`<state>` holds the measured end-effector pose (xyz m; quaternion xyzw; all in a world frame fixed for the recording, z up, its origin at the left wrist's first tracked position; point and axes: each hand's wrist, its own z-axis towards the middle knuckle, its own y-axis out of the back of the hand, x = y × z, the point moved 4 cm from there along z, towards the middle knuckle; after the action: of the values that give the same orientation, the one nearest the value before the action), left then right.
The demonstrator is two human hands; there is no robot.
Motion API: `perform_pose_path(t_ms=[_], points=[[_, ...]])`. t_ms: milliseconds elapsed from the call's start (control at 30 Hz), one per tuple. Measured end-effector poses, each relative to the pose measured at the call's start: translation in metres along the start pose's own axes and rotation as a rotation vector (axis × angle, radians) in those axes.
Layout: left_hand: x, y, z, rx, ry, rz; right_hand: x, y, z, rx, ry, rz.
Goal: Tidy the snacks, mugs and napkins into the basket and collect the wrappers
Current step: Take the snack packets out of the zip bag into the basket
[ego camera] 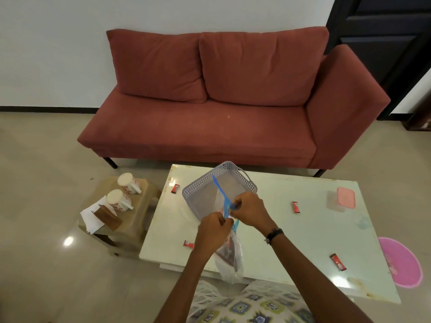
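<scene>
Above the tabletop [291,231] near its front edge, beside the basket [198,183], a clear zip bag [229,257] is pinched at its blue seal by the left hand [213,231] and right hand [250,209], fingers curled.

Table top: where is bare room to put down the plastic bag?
The table is bare between the right hand and the middle red wrapper, and along the near edge left of the lower right wrapper. The stool is crowded with two mugs and napkins.
</scene>
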<state>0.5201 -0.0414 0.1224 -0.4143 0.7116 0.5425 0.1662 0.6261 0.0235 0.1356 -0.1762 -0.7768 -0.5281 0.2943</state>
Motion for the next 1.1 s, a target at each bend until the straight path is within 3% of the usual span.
perform_pose_path(t_ms=[167,300,400,500,600,800,933,1100], points=[[-0.008,0.008,0.008,-0.052,-0.022,0.233,0.003,-0.011,-0.017,-0.033,0.010,0.025],[-0.008,0.013,0.007,-0.184,-0.039,0.115,-0.009,-0.002,-0.020,-0.135,-0.082,0.038],[-0.004,0.018,0.004,-0.248,-0.082,0.043,-0.023,0.002,-0.021,-0.085,-0.157,-0.057],[-0.008,0.014,0.002,-0.213,-0.155,0.051,-0.018,0.002,-0.019,-0.035,-0.159,-0.155],[-0.013,0.013,-0.002,-0.198,-0.192,0.083,-0.001,0.005,-0.011,-0.118,-0.094,-0.207],[-0.004,0.019,-0.003,-0.190,-0.150,0.374,0.005,0.000,-0.011,-0.128,-0.002,-0.069],[-0.013,0.013,0.000,-0.206,-0.207,0.377,0.009,-0.008,-0.022,-0.121,0.041,-0.013],[-0.003,0.022,-0.001,-0.288,-0.150,0.229,-0.019,0.016,-0.025,-0.169,-0.117,-0.149]])
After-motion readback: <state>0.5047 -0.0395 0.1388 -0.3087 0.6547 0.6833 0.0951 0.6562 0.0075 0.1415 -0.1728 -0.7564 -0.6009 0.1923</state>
